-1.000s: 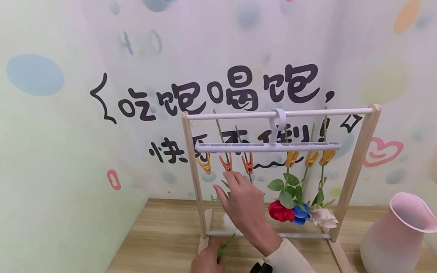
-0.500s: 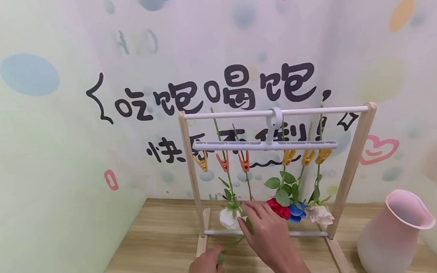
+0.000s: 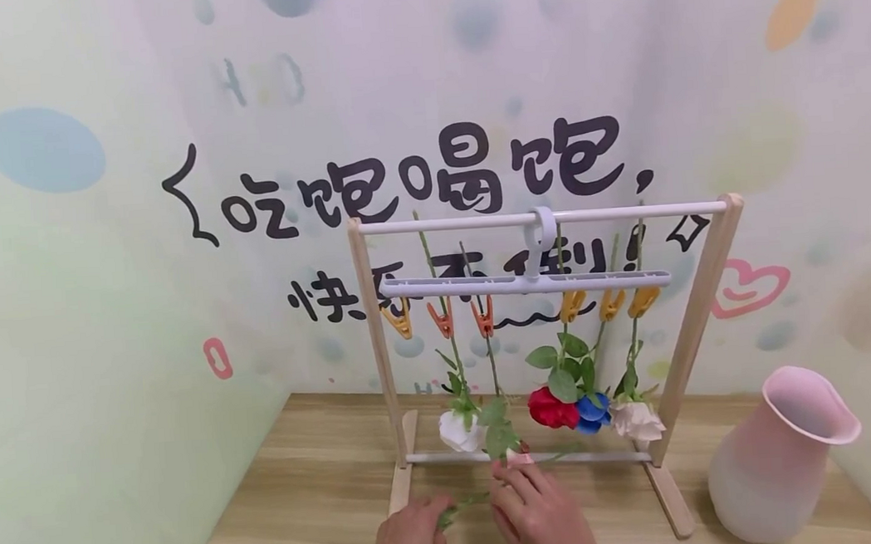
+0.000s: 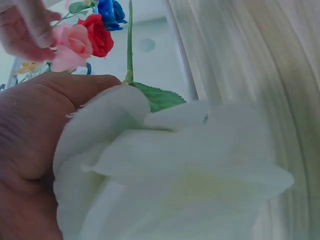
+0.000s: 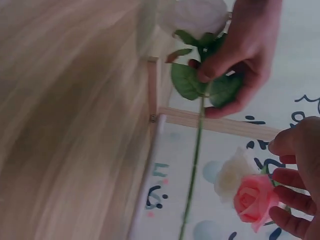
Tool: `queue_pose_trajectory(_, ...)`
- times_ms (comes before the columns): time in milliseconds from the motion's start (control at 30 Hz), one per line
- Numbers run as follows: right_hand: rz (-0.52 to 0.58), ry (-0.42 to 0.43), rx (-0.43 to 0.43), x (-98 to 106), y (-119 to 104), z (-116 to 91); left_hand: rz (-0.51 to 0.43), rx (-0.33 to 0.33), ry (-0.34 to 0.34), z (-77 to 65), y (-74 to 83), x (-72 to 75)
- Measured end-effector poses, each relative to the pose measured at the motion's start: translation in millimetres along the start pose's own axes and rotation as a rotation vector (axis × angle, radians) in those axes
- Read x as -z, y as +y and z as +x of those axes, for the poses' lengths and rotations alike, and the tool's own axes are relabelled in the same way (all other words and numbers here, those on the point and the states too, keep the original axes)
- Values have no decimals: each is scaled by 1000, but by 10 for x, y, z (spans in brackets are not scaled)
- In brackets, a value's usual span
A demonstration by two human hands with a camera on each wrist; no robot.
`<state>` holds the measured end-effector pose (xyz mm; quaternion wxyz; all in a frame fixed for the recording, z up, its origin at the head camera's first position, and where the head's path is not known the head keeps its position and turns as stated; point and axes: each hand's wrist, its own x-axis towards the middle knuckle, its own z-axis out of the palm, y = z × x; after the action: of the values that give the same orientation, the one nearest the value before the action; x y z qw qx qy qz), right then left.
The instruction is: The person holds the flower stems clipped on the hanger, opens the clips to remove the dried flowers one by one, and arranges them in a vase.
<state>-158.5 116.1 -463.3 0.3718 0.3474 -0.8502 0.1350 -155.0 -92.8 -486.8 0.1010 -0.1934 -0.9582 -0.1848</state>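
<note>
Low in the head view, my left hand (image 3: pixel 410 540) pinches a rose's green stem (image 5: pixel 197 145) just below its leaves (image 5: pixel 186 82). That rose's white bloom (image 4: pixel 170 165) fills much of the left wrist view. My right hand (image 3: pixel 543 511) is to its right, close below a hanging pink rose (image 5: pixel 252 197). Its fingers are bent and apart beside the petals in the right wrist view, gripping nothing. The pink rose hangs head down from an orange clip (image 3: pixel 483 316). Left of it, a white rose (image 3: pixel 460 431) hangs from another orange clip (image 3: pixel 442 317).
A wooden-sided rack (image 3: pixel 697 331) carries the lilac clip hanger (image 3: pixel 466 285). Yellow clips (image 3: pixel 572 305) on its right hold a red rose (image 3: pixel 552 408), a blue rose (image 3: pixel 592 412) and a pale rose (image 3: pixel 637 420). A pink-white vase (image 3: pixel 769 468) stands right, on the wooden table (image 3: pixel 291 480).
My right hand has come down from the orange clips, past the hanging white rose, to beside the pink one. My left hand stays low with its rose. The head view has shifted slightly.
</note>
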Motion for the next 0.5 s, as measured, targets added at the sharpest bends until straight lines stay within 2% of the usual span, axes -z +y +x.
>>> queue_pose_trajectory(233,-35,126,68,-91,-25,-139,72,-87,-15,3,78,46)
queue_pose_trajectory(333,-46,166,85,-112,-26,-180,96,-131,12,-3,102,63)
queue_pose_trajectory(433,-66,150,87,-134,-14,-225,111,-183,49,0,110,76)
queue_pose_trajectory(500,-75,103,82,-144,-4,-260,121,-217,67,3,115,88)
